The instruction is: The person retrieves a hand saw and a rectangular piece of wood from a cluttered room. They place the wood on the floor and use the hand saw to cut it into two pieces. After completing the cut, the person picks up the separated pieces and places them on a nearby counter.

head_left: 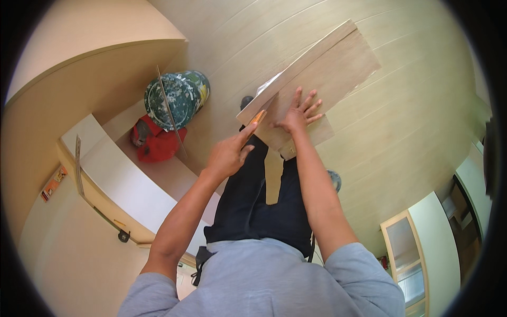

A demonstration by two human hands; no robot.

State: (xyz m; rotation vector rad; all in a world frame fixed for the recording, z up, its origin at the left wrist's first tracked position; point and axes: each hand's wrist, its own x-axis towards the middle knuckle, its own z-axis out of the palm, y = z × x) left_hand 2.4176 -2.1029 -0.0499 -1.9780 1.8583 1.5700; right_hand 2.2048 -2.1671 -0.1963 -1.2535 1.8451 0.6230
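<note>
Left hand [227, 153] grips an orange tool [258, 117] by the near-left corner of the plank [334, 68], which slants far-right beneath open right hand [300, 113]

A wide fisheye looks down from the person's head; the torso [253, 277] is near, the floor [412, 127] farther.

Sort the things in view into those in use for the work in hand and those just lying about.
In use:
orange tool, in the left hand
wood-grain board, under the right hand

Apparently just lying about:
paint-splattered bucket
red bag or cloth
tape measure
orange packet
</note>
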